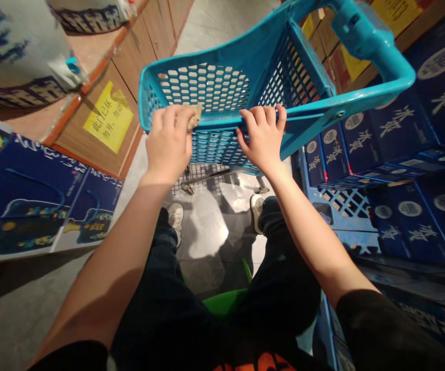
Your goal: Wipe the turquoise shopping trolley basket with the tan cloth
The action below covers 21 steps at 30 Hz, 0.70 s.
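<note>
A blue plastic shopping cart (218, 124) with honeycomb-patterned walls stands in front of me. Its handle extends to the upper right. My left hand (170, 141) is closed around a crumpled beige cloth (195, 118) and presses it on the near rim, close to the left corner. Only the cloth's right end shows beyond my fingers. Farther right on the same rim rests my right hand (263, 134). Its fingers hook over the edge, slightly apart, with the thumb on the near side. The basket's visible inside holds nothing I can make out.
Wooden cabinets with a yellow sign (109, 117) line the left, with large white-and-blue jars (17, 51) on top. Blue gift bags (25, 196) stand below. Stacked dark-blue boxes (365, 139) and a blue crate (342, 201) flank the right. A green seat (224, 303) shows between my legs.
</note>
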Each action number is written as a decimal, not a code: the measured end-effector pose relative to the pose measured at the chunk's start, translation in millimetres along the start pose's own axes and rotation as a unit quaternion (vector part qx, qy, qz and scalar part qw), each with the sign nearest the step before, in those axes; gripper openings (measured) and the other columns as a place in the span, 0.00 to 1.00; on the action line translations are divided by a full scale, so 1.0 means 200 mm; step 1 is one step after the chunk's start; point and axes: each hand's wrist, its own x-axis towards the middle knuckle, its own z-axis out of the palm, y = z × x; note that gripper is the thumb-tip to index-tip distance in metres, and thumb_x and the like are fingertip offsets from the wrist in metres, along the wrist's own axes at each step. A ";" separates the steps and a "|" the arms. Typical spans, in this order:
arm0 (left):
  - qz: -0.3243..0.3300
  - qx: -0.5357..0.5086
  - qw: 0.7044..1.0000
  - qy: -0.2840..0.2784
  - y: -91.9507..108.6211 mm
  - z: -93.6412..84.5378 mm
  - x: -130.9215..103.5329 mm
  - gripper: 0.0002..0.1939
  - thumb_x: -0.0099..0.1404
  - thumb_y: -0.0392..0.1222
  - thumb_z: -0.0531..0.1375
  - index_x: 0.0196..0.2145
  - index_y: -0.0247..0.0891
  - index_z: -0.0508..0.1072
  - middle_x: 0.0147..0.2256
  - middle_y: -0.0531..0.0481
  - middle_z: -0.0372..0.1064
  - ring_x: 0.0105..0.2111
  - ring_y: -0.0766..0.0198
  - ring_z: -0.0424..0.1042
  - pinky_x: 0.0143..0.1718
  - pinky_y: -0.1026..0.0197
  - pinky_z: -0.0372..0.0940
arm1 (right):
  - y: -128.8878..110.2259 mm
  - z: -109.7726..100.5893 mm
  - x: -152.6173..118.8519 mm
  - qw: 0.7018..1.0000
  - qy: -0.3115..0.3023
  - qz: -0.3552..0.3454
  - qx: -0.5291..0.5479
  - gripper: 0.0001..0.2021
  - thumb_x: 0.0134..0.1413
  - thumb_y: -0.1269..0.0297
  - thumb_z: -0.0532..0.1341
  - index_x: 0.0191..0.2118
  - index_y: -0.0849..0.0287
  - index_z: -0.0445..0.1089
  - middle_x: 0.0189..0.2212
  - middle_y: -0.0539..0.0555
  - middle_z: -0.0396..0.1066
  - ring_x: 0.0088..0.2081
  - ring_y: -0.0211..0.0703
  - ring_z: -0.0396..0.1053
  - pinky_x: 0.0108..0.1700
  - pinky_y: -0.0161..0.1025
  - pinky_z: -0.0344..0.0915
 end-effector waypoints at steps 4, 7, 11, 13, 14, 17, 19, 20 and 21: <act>0.071 -0.012 0.997 -0.014 0.12 0.06 0.00 0.32 0.75 0.36 0.55 0.73 0.52 0.66 0.69 0.47 0.71 0.72 0.40 0.65 0.71 0.32 0.72 | 0.01 0.01 0.00 1.000 0.010 -0.004 0.007 0.26 0.77 0.54 0.50 0.71 0.58 0.68 0.66 0.67 0.74 0.70 0.68 0.66 0.80 0.81 0.47; 0.076 -0.006 0.997 -0.006 0.13 0.06 0.00 0.31 0.75 0.36 0.54 0.72 0.53 0.67 0.68 0.47 0.72 0.70 0.41 0.67 0.71 0.32 0.72 | 0.01 0.01 0.00 1.000 0.012 -0.001 0.009 0.26 0.77 0.53 0.50 0.71 0.58 0.69 0.66 0.67 0.74 0.70 0.68 0.66 0.80 0.80 0.46; 0.023 0.025 0.999 0.012 -0.01 0.01 0.01 0.41 0.69 0.41 0.59 0.77 0.60 0.58 0.69 0.51 0.71 0.72 0.36 0.62 0.67 0.26 0.74 | 0.00 0.00 0.00 1.000 0.009 0.000 0.008 0.26 0.77 0.54 0.51 0.71 0.57 0.69 0.66 0.67 0.74 0.70 0.68 0.66 0.80 0.79 0.46; -0.007 0.033 0.999 0.028 -0.07 -0.01 0.00 0.43 0.69 0.42 0.59 0.78 0.63 0.55 0.69 0.52 0.71 0.74 0.36 0.61 0.67 0.26 0.74 | -0.01 0.00 0.00 1.000 0.004 0.004 0.007 0.26 0.77 0.55 0.52 0.71 0.57 0.69 0.66 0.67 0.74 0.70 0.67 0.66 0.81 0.78 0.46; -0.014 0.029 0.999 0.035 -0.08 0.00 0.00 0.42 0.70 0.42 0.58 0.78 0.62 0.55 0.70 0.51 0.71 0.74 0.37 0.61 0.68 0.27 0.72 | -0.01 -0.01 0.00 1.000 0.002 0.007 0.006 0.26 0.77 0.55 0.52 0.71 0.58 0.69 0.66 0.67 0.74 0.70 0.67 0.66 0.81 0.78 0.46; 0.012 0.002 0.999 0.037 -0.02 0.04 0.00 0.36 0.74 0.40 0.55 0.77 0.57 0.60 0.71 0.47 0.70 0.74 0.38 0.64 0.72 0.27 0.68 | -0.02 -0.02 0.00 1.000 -0.002 0.011 0.005 0.26 0.77 0.56 0.52 0.71 0.58 0.69 0.66 0.67 0.74 0.70 0.67 0.66 0.81 0.78 0.46; 0.050 -0.013 0.998 0.019 0.06 0.07 -0.01 0.33 0.76 0.39 0.55 0.75 0.54 0.63 0.71 0.46 0.70 0.73 0.38 0.65 0.72 0.28 0.67 | -0.03 -0.02 0.00 1.000 -0.001 0.012 0.006 0.26 0.76 0.55 0.51 0.71 0.58 0.69 0.65 0.67 0.74 0.70 0.68 0.66 0.81 0.78 0.47; 0.065 -0.017 0.998 0.009 0.10 0.08 -0.01 0.32 0.76 0.39 0.54 0.75 0.53 0.64 0.70 0.45 0.70 0.73 0.38 0.65 0.72 0.28 0.67 | -0.03 -0.02 0.00 1.000 0.001 0.011 0.007 0.26 0.76 0.55 0.51 0.71 0.57 0.69 0.65 0.67 0.75 0.70 0.68 0.66 0.80 0.79 0.47; 0.073 -0.018 0.997 0.001 0.11 0.09 0.00 0.31 0.77 0.39 0.54 0.75 0.53 0.64 0.70 0.46 0.71 0.73 0.38 0.66 0.71 0.28 0.68 | -0.02 -0.02 0.00 1.000 0.002 0.011 0.008 0.26 0.76 0.55 0.51 0.71 0.57 0.69 0.65 0.67 0.75 0.70 0.68 0.66 0.80 0.79 0.48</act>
